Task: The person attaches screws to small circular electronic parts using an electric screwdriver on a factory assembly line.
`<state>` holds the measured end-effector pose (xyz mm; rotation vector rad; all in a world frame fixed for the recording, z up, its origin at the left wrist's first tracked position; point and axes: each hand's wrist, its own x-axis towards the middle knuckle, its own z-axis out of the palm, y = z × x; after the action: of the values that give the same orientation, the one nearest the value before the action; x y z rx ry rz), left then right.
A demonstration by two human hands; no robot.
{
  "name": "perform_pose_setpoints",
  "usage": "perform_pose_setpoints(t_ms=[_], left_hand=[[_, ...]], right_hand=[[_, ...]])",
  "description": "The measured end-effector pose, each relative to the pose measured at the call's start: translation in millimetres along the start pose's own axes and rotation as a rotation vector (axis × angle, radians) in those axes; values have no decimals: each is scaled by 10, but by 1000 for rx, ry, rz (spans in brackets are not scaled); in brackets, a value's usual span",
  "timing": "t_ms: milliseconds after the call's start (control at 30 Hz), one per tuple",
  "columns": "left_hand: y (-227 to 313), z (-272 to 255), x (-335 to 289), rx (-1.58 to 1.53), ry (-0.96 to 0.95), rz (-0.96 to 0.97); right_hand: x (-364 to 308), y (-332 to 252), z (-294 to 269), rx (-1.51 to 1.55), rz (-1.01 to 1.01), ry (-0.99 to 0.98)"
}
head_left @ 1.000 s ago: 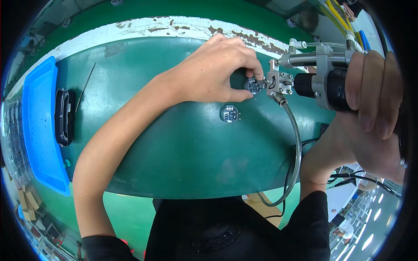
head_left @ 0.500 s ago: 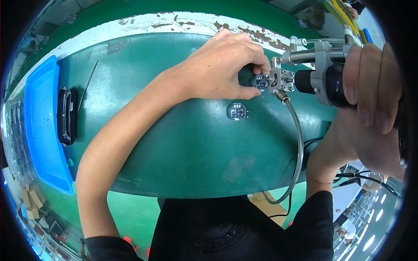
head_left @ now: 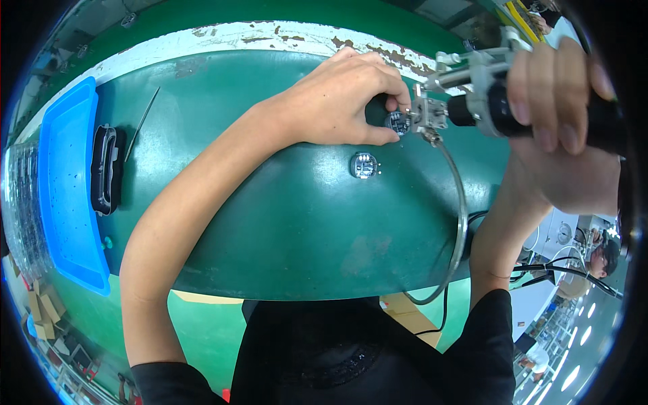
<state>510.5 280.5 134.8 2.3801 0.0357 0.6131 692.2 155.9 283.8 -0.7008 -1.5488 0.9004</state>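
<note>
Grey and hard-looking, the small round part (head_left: 397, 123) sits in the left hand (head_left: 344, 101), pinched by its rim between thumb and fingers. It is probably light and stiff, with delicate fittings inside, so the outer rim seems the safest hold, though its smooth wall could slip. Right of that hand, the right hand (head_left: 565, 108) wraps its fingers around a black tool (head_left: 498, 106), whose metal head (head_left: 428, 112) is just beside the part; contact is unclear. Nearer the body than the left thumb, a matching part (head_left: 364, 166) lies on the green table (head_left: 290, 223).
</note>
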Motion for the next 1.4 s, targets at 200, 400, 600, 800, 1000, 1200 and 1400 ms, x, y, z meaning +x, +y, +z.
perform_pose_setpoints(t_ms=[200,400,600,800,1000,1200,1400], left_hand=[[66,-33,57,-43,-77,-38],[31,-23,21,-59,-72,-45],[25,-26,29,-17,-66,-31],[33,1,36,-13,-64,-37],[37,-16,22,-13,-62,-44],[38,-71,26,-18,-83,-70],[135,-217,-82,-34,-169,30]], right_hand=[[-549,-810,-804,-532,-97,127],[143,20,-619,122,-129,-672],[-388,-440,-562,-110,89,-31],[-174,10,-789,102,-142,-372],[-291,-41,-521,5,-64,-249],[-123,-259,-308,-175,185,-191],[0,-128,-1088,185,-147,-811]])
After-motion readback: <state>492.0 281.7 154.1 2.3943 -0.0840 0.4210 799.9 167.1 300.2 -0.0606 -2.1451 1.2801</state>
